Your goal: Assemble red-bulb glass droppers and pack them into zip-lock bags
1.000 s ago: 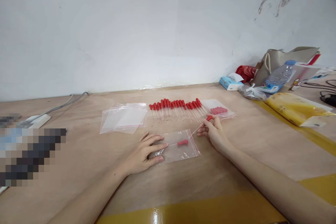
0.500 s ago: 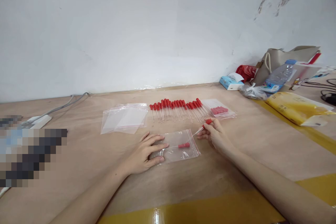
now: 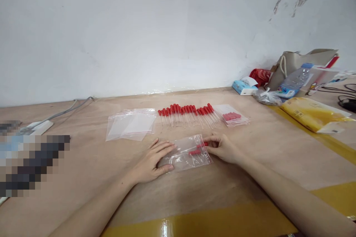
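Observation:
A clear zip-lock bag [image 3: 183, 163] lies flat on the table, its red-lined mouth to the right. My left hand [image 3: 155, 161] rests on the bag's left end with fingers spread. Inside the bag is one red-bulbed dropper [image 3: 194, 152]. My right hand [image 3: 224, 149] pinches a second dropper [image 3: 205, 144] by its red bulb at the mouth, its thin clear tube inside the bag. Behind, several red-bulbed droppers [image 3: 183, 110] lie in a row, tubes toward me.
Flat clear bags [image 3: 130, 124] lie left of the row. Bags with red bulbs inside [image 3: 232, 116] are stacked right of it. Further right are a tissue pack [image 3: 244, 87], a plastic bottle [image 3: 297, 79] and a yellow packet [image 3: 314, 113]. A grey cable [image 3: 69, 109] runs along the left.
My right hand has moved slightly left and down, sliding the dropper it holds through the mouth into the bag. My left hand stays on the bag.

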The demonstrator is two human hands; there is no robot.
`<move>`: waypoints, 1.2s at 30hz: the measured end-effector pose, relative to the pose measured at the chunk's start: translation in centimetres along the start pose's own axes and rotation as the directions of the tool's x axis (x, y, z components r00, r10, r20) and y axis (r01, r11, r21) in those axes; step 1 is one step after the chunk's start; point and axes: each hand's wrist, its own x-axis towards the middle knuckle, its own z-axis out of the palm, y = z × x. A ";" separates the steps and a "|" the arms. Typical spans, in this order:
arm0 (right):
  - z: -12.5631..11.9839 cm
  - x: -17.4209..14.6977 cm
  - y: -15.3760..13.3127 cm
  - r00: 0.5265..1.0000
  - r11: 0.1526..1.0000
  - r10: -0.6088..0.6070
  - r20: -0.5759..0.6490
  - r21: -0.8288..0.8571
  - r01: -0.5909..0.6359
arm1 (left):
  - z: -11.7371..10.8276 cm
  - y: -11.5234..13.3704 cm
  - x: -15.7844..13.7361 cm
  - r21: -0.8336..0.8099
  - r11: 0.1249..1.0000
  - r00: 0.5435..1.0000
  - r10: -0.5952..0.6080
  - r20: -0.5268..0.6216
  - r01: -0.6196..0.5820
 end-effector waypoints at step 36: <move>-4.4 6.4 0.1 0.899 0.969 0.245 -0.363 0.119 -0.216 | 0.0 0.0 0.0 -0.040 0.999 1.000 0.007 -0.016 -0.007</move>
